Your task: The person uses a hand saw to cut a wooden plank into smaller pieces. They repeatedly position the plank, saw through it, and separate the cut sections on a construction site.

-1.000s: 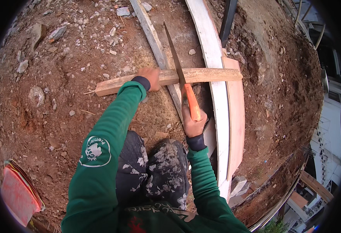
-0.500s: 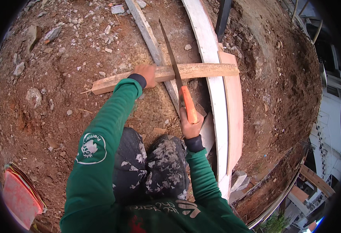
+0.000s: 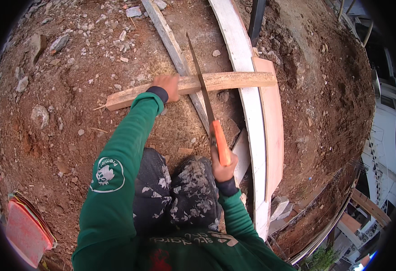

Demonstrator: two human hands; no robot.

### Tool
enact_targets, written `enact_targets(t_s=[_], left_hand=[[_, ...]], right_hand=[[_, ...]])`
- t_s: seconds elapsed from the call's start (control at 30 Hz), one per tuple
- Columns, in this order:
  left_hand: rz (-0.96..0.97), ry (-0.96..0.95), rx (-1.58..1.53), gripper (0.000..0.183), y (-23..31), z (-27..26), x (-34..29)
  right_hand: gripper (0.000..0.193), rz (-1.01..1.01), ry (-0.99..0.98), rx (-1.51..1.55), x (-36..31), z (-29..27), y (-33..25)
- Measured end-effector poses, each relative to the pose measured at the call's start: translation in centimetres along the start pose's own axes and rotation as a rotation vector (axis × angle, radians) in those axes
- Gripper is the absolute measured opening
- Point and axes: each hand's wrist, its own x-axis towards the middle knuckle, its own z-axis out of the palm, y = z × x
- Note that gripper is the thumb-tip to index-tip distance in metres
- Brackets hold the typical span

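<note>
A thick wooden beam point(image 3: 238, 80) lies crosswise in front of me, propped over a thin grey timber and the white board. My left hand point(image 3: 167, 86) is closed over the beam left of its middle, pressing or gripping it from above. In my right hand point(image 3: 224, 166) is a handsaw point(image 3: 221, 143) with an orange handle, the fingers wrapped round it. Its long dark blade crosses the beam just right of my left hand, the tip pointing away from me. How deep the blade sits in the wood cannot be made out.
A grey timber point(image 3: 171, 43) runs under the beam. The long white board point(image 3: 254, 131) curves along my right, with a pinkish plywood strip point(image 3: 274, 131) beside it. A dark post point(image 3: 256, 22) stands at the far end. Rubble dots the soil; red sheets point(image 3: 26, 230) lie at lower left.
My right hand has drawn the saw back toward me, so its handle sits lower and farther from the beam. My left hand stays on the beam.
</note>
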Motion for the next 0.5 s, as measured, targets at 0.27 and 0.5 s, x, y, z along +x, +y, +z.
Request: enact_targets(t_s=[0.27,0.5], left_hand=[[0.002,-0.064,-0.004,0.053,2.0,-0.2,0.4],[0.002,0.027,0.007,0.053,-0.1,-0.3,-0.1]], right_hand=[[0.015,-0.039,0.047,0.073,-0.5,0.0,2.9],[0.053,-0.076,-0.019,-0.099,-5.9,-3.6,-2.4]])
